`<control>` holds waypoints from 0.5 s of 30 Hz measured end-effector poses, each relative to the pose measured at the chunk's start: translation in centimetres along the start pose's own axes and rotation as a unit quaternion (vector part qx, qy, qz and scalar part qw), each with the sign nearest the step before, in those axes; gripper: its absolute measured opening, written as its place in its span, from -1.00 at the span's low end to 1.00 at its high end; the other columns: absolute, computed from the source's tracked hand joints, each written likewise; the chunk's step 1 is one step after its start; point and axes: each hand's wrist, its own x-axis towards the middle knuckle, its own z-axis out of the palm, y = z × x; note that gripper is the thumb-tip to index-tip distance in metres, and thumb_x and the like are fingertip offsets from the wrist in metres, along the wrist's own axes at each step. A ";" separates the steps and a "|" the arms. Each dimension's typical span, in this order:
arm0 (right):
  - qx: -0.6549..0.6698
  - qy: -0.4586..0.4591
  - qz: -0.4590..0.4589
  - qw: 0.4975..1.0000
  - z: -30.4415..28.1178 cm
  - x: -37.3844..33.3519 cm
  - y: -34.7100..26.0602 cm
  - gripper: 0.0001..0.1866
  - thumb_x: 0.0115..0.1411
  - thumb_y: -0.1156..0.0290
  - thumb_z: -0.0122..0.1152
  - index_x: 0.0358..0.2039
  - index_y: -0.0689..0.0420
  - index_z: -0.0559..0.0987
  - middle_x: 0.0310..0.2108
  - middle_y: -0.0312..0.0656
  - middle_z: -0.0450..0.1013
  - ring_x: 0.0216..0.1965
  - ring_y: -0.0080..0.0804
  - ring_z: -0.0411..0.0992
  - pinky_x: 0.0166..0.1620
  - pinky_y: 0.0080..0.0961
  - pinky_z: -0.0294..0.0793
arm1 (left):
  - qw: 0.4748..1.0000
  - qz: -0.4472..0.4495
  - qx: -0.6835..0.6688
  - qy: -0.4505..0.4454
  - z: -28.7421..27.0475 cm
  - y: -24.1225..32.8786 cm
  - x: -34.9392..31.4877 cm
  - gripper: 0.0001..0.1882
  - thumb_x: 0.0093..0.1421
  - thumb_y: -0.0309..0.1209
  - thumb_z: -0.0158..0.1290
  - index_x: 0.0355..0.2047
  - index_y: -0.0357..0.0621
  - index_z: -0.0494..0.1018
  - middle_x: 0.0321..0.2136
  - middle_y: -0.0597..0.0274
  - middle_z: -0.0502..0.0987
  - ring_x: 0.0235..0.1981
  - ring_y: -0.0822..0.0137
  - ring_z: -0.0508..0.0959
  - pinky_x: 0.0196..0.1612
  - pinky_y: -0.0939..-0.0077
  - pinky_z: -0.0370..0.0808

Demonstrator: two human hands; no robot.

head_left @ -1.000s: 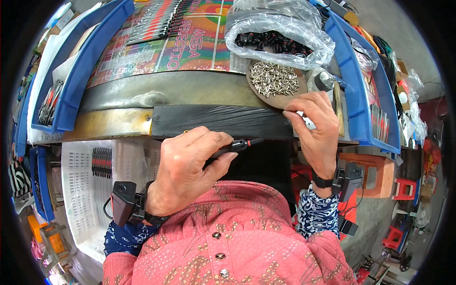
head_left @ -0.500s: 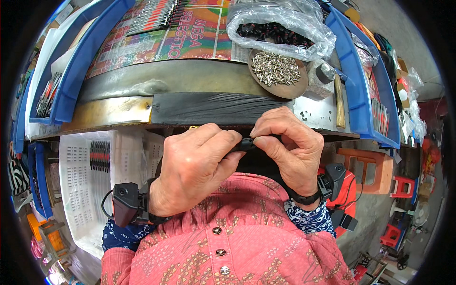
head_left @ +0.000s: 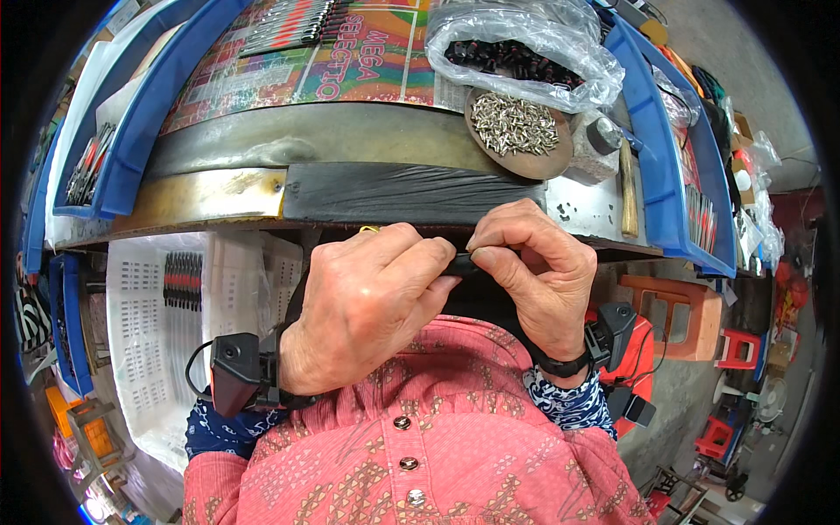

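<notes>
My left hand (head_left: 363,302) and my right hand (head_left: 538,276) meet in front of my chest, just short of the bench edge. Between them is a small black part (head_left: 462,263), pinched from both sides. Fingers cover most of it, so its full shape cannot be made out. The left thumb and forefinger close on its left end. At the other end, the right thumb and forefinger grip the tip. Behind the left knuckles shows a bit of something yellow (head_left: 371,229). A black pad (head_left: 385,194) covers the bench edge beyond my hands.
On the bench, a round dish (head_left: 512,169) holds small metal pins beside a clear bag (head_left: 577,94) of black parts. A wooden handle (head_left: 627,192) lies by a blue bin (head_left: 652,166). Below left stands a white crate (head_left: 149,350) with black-and-red tools (head_left: 183,280).
The bench and its things sit slightly further right in the picture. Both hands keep their pinch on the black part, and less of it shows between the fingers.
</notes>
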 end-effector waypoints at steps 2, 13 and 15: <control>-0.024 -0.001 -0.016 1.000 0.0 0.0 0.0 -0.89 0.00 0.62 0.33 -0.42 0.24 0.59 -0.43 -0.19 0.53 -0.35 -0.33 0.46 -0.23 -0.47 0.43 | 1.000 0.003 0.003 0.000 0.1 0.0 0.0 -0.72 -0.11 -0.59 0.29 -0.33 -0.25 0.52 -0.52 0.12 0.51 -0.55 0.15 0.54 -0.48 0.36 0.47; -0.188 0.012 -0.156 0.970 0.4 -0.1 -0.6 -0.83 -0.07 0.67 0.33 -0.40 0.26 0.58 -0.43 -0.12 0.51 -0.40 -0.23 0.47 -0.29 -0.41 0.47 | 1.000 0.002 0.018 -0.009 0.2 -0.2 -0.3 -0.70 -0.13 -0.58 0.28 -0.32 -0.24 0.52 -0.52 0.13 0.50 -0.54 0.14 0.53 -0.47 0.35 0.47; -0.210 0.006 -0.178 0.961 0.4 -0.2 -0.6 -0.82 -0.07 0.69 0.33 -0.39 0.27 0.58 -0.42 -0.10 0.51 -0.40 -0.23 0.48 -0.32 -0.44 0.48 | 1.000 0.002 0.020 -0.008 0.2 -0.2 -0.3 -0.70 -0.13 -0.59 0.27 -0.32 -0.24 0.52 -0.52 0.13 0.51 -0.54 0.15 0.53 -0.47 0.35 0.47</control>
